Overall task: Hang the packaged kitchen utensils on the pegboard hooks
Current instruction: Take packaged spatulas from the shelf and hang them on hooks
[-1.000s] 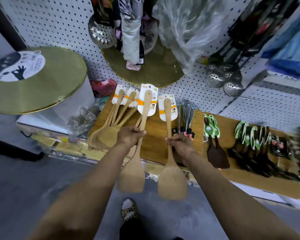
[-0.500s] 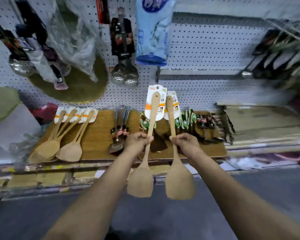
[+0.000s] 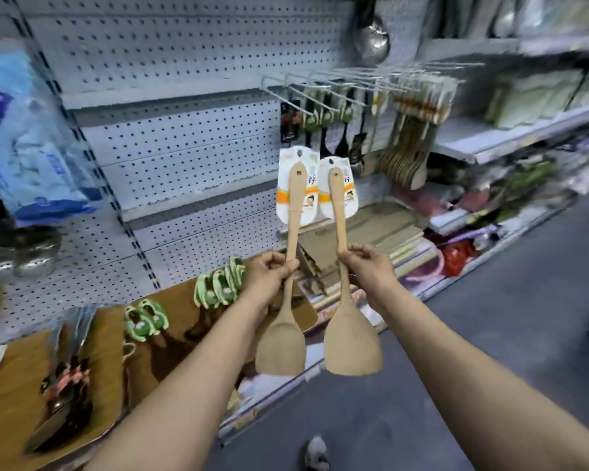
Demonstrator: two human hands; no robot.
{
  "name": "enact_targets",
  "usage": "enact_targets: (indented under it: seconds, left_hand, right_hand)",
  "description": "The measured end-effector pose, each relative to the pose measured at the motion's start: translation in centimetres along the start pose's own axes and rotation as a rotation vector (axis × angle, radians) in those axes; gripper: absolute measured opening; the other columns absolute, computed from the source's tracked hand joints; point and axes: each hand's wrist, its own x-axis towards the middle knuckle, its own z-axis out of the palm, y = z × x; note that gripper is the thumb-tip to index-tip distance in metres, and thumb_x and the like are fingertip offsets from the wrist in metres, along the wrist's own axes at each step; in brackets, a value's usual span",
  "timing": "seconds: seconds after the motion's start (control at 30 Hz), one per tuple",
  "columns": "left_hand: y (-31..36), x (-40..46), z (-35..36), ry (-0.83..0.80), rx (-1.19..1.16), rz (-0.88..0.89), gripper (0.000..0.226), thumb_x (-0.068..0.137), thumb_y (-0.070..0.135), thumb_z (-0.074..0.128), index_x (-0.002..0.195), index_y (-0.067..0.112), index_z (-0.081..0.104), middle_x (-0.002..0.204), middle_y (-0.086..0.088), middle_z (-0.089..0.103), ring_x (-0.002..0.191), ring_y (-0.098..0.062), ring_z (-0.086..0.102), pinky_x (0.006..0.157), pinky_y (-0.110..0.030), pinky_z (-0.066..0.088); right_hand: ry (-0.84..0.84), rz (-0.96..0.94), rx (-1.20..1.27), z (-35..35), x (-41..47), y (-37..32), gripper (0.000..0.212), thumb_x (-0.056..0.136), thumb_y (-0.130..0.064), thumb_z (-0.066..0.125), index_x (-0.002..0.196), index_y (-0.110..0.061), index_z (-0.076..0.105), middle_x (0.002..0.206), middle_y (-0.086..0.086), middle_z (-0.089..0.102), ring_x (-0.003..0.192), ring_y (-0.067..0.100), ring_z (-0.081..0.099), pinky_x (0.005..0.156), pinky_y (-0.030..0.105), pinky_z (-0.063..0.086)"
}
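Note:
My left hand point(image 3: 269, 272) grips the handle of a wooden spatula point(image 3: 281, 345), held upright with its blade down and its white-and-orange card at the top. My right hand point(image 3: 368, 266) grips a second wooden spatula point(image 3: 351, 348) the same way, side by side with the first. Both cards stand in front of the white pegboard point(image 3: 184, 141). Up and to the right, metal hooks point(image 3: 337, 85) stick out from the pegboard. Dark utensils and a bunch of wooden spatulas point(image 3: 412, 154) hang from them.
A wooden board point(image 3: 11, 402) at the lower left carries green-handled utensils point(image 3: 218, 287) and packaged metal tools point(image 3: 65, 379). A blue package point(image 3: 24, 141) hangs at the left, and a steel ladle point(image 3: 373, 39) higher up. Shelves point(image 3: 507, 137) with goods run to the right. The grey floor point(image 3: 490, 334) lies below.
My view has swung right along the wall and both spatulas have risen, now facing the hooks with hanging utensils. The loose spatulas on the board have left the view.

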Motion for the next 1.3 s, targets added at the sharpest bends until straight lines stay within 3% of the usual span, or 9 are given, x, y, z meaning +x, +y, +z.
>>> enact_targets:
  seconds: [0.2,0.37,0.47,0.63,0.77,0.93,1.1,1.2,1.3]
  left_hand:
    - [2.8,9.9,12.8,-0.145,-0.024,0.058,0.017,0.079,0.011,0.079,0.076,0.016,0.063,0.076,-0.003,0.068,0.071,-0.019,0.062,0.069,-0.032,0.052]
    - [6.3,18.7,23.2,-0.236,-0.07,0.072,0.023,0.078,0.008,0.079,0.069,0.019,0.06,0.063,0.005,0.065,0.067,-0.018,0.059,0.07,-0.035,0.051]
    - [8.0,23.7,28.4,-0.256,-0.043,0.099,0.02,0.077,0.014,0.081,0.069,0.02,0.063,0.065,0.004,0.064,0.07,-0.019,0.06,0.073,-0.038,0.052]
    - [9.3,29.5,35.9,-0.243,-0.003,0.149,0.018,0.077,0.014,0.081,0.073,0.018,0.063,0.066,0.003,0.063,0.069,-0.017,0.06,0.073,-0.034,0.051]
    - [8.5,32.7,41.2,-0.199,0.04,0.146,0.018,0.076,0.014,0.081,0.075,0.016,0.064,0.073,-0.002,0.066,0.073,-0.018,0.063,0.076,-0.04,0.055]
    - [8.2,35.7,48.1,-0.067,0.065,0.098,0.015,0.077,0.016,0.081,0.077,0.014,0.066,0.072,0.001,0.066,0.075,-0.02,0.064,0.074,-0.039,0.055]
    - [9.4,36.6,55.6,0.092,0.058,0.032,0.017,0.076,0.01,0.081,0.074,0.011,0.064,0.078,-0.01,0.069,0.075,-0.023,0.064,0.075,-0.042,0.056]
    - [10.0,36.6,58.1,0.152,0.017,-0.012,0.02,0.077,0.003,0.079,0.072,0.01,0.06,0.075,-0.009,0.067,0.072,-0.024,0.063,0.07,-0.04,0.056]
    - [10.3,36.8,59.6,0.209,0.002,-0.023,0.019,0.078,0.003,0.078,0.074,0.007,0.059,0.073,-0.009,0.065,0.069,-0.022,0.061,0.064,-0.034,0.052]
  right_hand:
    - [0.089,-0.089,0.044,-8.6,10.7,-4.4,0.013,0.091,-0.003,0.067,0.102,-0.011,0.066,0.078,0.005,0.063,0.064,0.016,0.06,0.057,0.027,0.054]
    - [0.17,-0.101,-0.01,-15.1,21.4,-8.9,0.009,0.095,-0.015,0.065,0.087,-0.013,0.067,0.076,0.006,0.063,0.065,0.017,0.059,0.055,0.027,0.052]
    - [0.209,-0.1,-0.033,-18.5,27.0,-11.3,0.014,0.096,-0.02,0.064,0.083,-0.013,0.066,0.066,0.003,0.058,0.045,0.009,0.05,0.04,0.019,0.04]
    - [0.21,-0.125,0.016,-23.9,35.1,-13.2,0.016,0.092,-0.008,0.068,0.108,-0.005,0.07,0.088,0.012,0.069,0.071,0.02,0.065,0.063,0.029,0.056]
    - [0.158,-0.122,0.047,-28.1,41.8,-13.7,0.027,0.089,0.001,0.067,0.116,-0.004,0.067,0.092,0.018,0.069,0.073,0.024,0.068,0.059,0.029,0.057]
    - [0.04,-0.092,0.081,-32.9,49.4,-15.0,0.012,0.097,-0.012,0.062,0.102,-0.002,0.066,0.072,0.009,0.063,0.046,0.009,0.061,0.043,0.02,0.049]
    - [-0.103,-0.113,0.018,-38.0,56.3,-16.1,0.007,0.092,-0.021,0.07,0.089,-0.014,0.07,0.073,0.002,0.071,0.068,0.02,0.066,0.068,0.035,0.058]
    - [-0.189,-0.109,-0.006,-39.5,59.1,-17.0,0.008,0.092,-0.019,0.07,0.089,-0.012,0.071,0.069,-0.001,0.07,0.066,0.018,0.064,0.067,0.032,0.056]
    - [-0.264,-0.097,-0.02,-40.1,61.5,-17.3,0.009,0.092,-0.022,0.07,0.09,-0.013,0.072,0.079,0.006,0.071,0.071,0.02,0.063,0.068,0.033,0.054]
